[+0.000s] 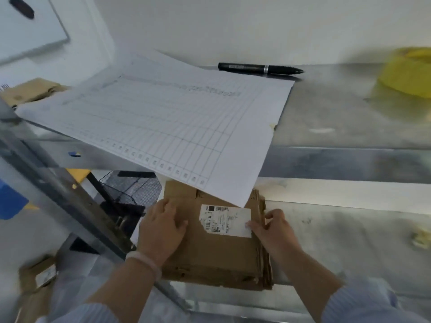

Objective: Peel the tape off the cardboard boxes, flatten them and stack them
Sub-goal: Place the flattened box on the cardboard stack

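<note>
Two arms in pale striped sleeves [363, 304] reach out from the bottom, closest of all. Biggest is the grey metal shelf [349, 241], with an upper metal level [345, 117] behind it. Next biggest is a white sheet of paper [163, 117] with a grid of lines on it. It lies on the upper level and sticks out over the edge, so its corner hangs above the back of the cardboard. Under it, on the lower shelf, sits the stack of flat cardboard boxes [217, 257], brown and squashed thin, with many layers showing at the right edge. I think the pile is here so each new flat box can go on top. Low on the left is another brown box [37, 283], too blurry to say much about. The left hand [161, 227] lies flat on the left part of the top piece, fingers straight and spread, probably pressing down so the pile cannot slide. The right hand [272, 227] is at the right side, fingers bent, thumb tip touching the edge of the white label [226, 220] stuck on top. I cannot tell if it pinches the label or only touches it; it may be trying to lift that edge to peel it. A blurry yellow thing [408, 75], maybe a roll, sits far off on the upper level. A black pen [258, 68] lies just past the top of the paper. Smallest is a pale band [144, 262] on the left wrist
</note>
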The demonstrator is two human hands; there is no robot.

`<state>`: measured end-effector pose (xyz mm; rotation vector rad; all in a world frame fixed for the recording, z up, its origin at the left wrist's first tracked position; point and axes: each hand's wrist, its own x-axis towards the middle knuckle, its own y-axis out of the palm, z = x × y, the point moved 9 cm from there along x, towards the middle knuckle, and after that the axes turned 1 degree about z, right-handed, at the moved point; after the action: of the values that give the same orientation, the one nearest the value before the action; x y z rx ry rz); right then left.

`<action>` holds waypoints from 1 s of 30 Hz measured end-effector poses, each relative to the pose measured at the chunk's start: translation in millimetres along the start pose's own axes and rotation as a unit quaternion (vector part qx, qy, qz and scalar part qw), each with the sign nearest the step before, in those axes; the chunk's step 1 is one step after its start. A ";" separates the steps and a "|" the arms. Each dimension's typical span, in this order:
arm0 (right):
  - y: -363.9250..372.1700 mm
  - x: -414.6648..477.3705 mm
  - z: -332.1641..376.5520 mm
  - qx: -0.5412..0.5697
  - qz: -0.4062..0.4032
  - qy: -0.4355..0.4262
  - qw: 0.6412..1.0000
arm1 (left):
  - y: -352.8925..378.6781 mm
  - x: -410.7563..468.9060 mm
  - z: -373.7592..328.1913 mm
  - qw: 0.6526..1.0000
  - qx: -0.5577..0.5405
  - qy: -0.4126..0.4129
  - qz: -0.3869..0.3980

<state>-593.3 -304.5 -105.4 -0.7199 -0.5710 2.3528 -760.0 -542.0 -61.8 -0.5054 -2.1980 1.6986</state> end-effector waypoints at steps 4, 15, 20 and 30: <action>-32.2 -12.7 0.7 -0.102 -0.053 -0.071 0.991 | -11.5 -3.1 -71.7 0.982 -0.030 0.181 -0.051; -209.3 -84.4 -86.8 -0.294 -0.219 -0.090 0.926 | 7.8 -67.2 -315.7 0.896 -0.066 0.435 -0.059; -313.7 -136.8 -163.0 -0.321 -0.250 -0.048 0.912 | 30.0 -121.1 -450.9 0.859 -0.049 0.509 -0.040; -526.1 -267.7 -304.3 -0.308 -0.376 0.068 0.871 | 32.3 -276.9 -734.4 0.767 -0.154 0.620 -0.066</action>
<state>-6.2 -32.8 45.4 -0.7387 -1.2966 1.3731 -178.5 -32.3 76.9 -1.1015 -1.3723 0.5003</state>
